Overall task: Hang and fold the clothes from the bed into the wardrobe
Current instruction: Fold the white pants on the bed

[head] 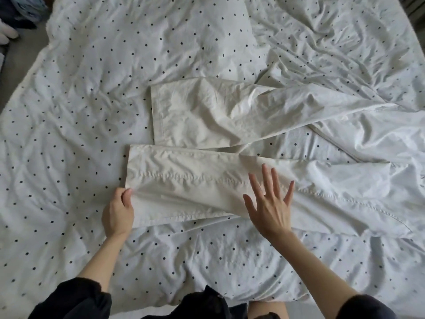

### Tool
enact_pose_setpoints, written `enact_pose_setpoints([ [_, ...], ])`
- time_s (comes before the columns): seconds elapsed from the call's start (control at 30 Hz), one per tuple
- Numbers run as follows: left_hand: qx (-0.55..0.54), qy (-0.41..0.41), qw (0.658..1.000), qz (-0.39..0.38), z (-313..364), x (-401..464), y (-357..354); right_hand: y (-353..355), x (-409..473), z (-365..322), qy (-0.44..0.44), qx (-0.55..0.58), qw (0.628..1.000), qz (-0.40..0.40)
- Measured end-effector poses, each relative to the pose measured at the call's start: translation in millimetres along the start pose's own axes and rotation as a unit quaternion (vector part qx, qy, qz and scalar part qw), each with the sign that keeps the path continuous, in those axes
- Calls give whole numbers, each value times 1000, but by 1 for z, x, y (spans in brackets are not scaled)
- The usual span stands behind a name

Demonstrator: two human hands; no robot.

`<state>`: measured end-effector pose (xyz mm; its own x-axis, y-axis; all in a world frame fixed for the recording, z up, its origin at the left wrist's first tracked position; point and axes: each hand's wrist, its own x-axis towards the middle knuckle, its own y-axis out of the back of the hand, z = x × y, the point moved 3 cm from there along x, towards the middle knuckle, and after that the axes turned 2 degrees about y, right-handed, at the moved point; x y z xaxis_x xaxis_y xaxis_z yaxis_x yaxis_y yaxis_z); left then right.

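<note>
A pair of cream-white trousers [207,116] lies across the bed, its two legs pointing left and its waist running off to the right. My left hand [118,211] pinches the near corner of the nearer leg's hem [184,185]. My right hand [269,203] has its fingers spread and straight, flat over the middle of that same leg. The farther leg lies wrinkled just beyond it.
The bed carries a white duvet with small dark dots [92,88], heavily creased. A pillow in the same cover [218,17] sits at the back. Some clothes [23,10] and grey floor show at the top left. A dark garment [207,302] is at the near edge.
</note>
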<state>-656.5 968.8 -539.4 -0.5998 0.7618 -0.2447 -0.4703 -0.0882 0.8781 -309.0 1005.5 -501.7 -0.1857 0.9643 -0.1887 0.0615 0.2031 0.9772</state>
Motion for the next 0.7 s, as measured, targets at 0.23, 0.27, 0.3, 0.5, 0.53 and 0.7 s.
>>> enact_pose_setpoints([
  [0.23, 54, -4, 998, -45, -38, -15, 9, -23, 0, 20, -58, -26, 991, -121],
  [0.27, 71, -9, 997, -41, -36, -13, 9, -24, 3, 20, -56, -24, 990, -129],
  [0.3, 87, -19, 995, -36, -33, -10, 10, -24, 7, 21, -53, -21, 989, -138],
  [0.5, 155, -113, 981, -3, -27, 5, 22, -20, 26, 27, -24, -15, 990, -137],
  [0.53, 164, -110, 980, 1, -28, 4, 20, -20, 27, 26, -24, -10, 991, -135],
  [0.7, 149, -27, 988, 30, -18, 0, 4, -22, 20, 22, -15, 9, 996, -86],
])
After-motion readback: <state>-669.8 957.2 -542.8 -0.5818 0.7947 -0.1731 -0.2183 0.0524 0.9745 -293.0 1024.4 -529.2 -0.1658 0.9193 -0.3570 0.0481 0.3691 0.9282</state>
